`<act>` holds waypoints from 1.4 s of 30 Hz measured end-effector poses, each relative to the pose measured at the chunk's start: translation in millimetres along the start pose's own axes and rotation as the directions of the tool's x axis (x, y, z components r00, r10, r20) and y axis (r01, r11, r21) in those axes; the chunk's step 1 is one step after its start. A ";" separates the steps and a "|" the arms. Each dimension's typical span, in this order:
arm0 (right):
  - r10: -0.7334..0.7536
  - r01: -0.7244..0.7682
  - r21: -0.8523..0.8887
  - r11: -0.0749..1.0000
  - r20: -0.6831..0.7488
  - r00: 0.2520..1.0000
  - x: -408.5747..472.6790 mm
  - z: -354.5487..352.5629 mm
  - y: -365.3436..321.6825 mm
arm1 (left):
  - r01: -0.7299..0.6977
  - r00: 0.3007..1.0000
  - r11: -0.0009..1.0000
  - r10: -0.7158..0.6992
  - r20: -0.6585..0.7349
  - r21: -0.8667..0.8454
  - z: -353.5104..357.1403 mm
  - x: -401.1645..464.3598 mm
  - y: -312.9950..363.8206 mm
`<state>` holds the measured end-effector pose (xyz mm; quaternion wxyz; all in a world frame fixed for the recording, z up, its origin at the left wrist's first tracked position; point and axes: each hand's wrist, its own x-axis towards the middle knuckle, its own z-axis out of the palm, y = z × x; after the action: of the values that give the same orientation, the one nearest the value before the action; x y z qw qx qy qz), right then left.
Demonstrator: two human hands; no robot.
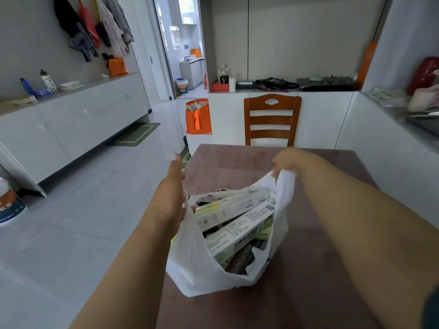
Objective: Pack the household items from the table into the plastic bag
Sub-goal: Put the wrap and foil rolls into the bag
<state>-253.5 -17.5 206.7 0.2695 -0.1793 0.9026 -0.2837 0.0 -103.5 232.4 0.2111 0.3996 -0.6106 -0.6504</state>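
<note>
A white plastic bag stands on the brown table, mouth open. Inside lie two long white-and-green boxes and a dark item near the bottom. My right hand is closed on the bag's right handle and holds it up. My left hand is at the bag's left rim, fingers stretched forward; the left handle loops against my wrist and palm side, and I cannot tell how the hand holds it.
A wooden chair stands at the table's far side. An orange tote bag sits on a low white box to the left. White cabinets run along the left wall, and a white counter holds clutter behind.
</note>
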 end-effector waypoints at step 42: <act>0.114 0.169 0.621 0.766 -0.391 0.913 -80.6 -98.0 57.5 | -0.226 0.946 0.905 0.116 0.303 0.360 146.1 90.8 75.1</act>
<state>-257.3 106.2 270.7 0.1167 -0.0267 0.7834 -0.6099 -183.3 -93.7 271.4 0.0973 0.2839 -0.7839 -0.5436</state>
